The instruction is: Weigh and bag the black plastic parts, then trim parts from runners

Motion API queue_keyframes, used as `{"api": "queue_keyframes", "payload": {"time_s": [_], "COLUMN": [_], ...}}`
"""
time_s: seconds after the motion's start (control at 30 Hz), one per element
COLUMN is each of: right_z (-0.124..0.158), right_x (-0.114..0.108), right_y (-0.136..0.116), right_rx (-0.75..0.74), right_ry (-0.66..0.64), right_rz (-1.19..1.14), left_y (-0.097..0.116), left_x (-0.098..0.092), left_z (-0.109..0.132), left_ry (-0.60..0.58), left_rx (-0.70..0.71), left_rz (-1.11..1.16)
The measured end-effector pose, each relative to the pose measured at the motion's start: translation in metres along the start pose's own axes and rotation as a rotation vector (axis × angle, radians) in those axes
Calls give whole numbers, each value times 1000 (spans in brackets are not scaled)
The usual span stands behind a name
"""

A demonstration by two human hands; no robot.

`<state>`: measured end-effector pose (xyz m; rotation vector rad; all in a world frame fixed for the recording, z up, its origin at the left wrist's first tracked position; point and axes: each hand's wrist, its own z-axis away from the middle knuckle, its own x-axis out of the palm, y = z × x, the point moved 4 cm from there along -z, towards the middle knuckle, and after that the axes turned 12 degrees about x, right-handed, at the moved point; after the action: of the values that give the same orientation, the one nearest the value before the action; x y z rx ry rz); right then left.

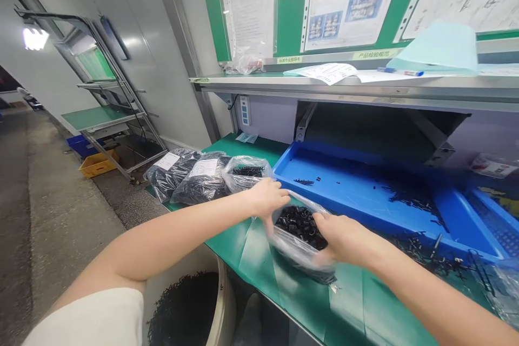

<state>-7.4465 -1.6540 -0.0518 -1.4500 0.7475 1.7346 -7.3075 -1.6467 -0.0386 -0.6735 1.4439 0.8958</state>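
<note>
Bag (298, 251): clear plastic with its mouth open upward, it was held just above the front of the bench (348, 308), near the front wall of the tray (352, 203).
Parts (300, 224): small black pieces lay heaped inside the bag.
Left hand (267, 198): closed on the bag's left rim, its fingers pinched the film.
Right hand (344, 239): closed on the bag's right side, thumb on top.
Bench: a green mat lay under the bag.
Tray: blue, it stood behind the bag with loose black pieces scattered in it.
Sealed bags (203, 175): three lay at the bench's left end, just beyond the left hand; two had white labels.
Bucket (225, 303): it stood below the bench edge with black pieces inside.
Shelf (284, 82): above the tray, it carried papers (328, 72) and a pen (399, 71).
</note>
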Motion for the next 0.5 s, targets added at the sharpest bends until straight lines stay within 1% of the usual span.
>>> {"api": "queue_keyframes", "payload": {"time_s": [0.1,0.17,0.27,0.33,0.4,0.47,0.5], "right_z": [7,10,16,19,19,18,16], "right_x": [-9,-15,-17,-13,-3,8,14], "right_y": [1,5,16,24,29,33,36], "right_rx": [-27,-100,-241,-317,-388,-444,-451], "right_ry": [37,38,-36,-56,-8,46,37], "right_rz": [-37,-67,-116,-103,-45,17,34], "left_y": [-2,-6,-11,-10,-7,-5,-4], "left_x": [-4,-4,-4,-3,0,4,5], "left_z": [11,16,22,25,23,17,13], "left_ry": [-47,-105,-143,-139,-121,-78,-50], "left_rx": [-29,-27,42,115,154,147,135], "left_rz": [16,30,156,294,355,292,243]}}
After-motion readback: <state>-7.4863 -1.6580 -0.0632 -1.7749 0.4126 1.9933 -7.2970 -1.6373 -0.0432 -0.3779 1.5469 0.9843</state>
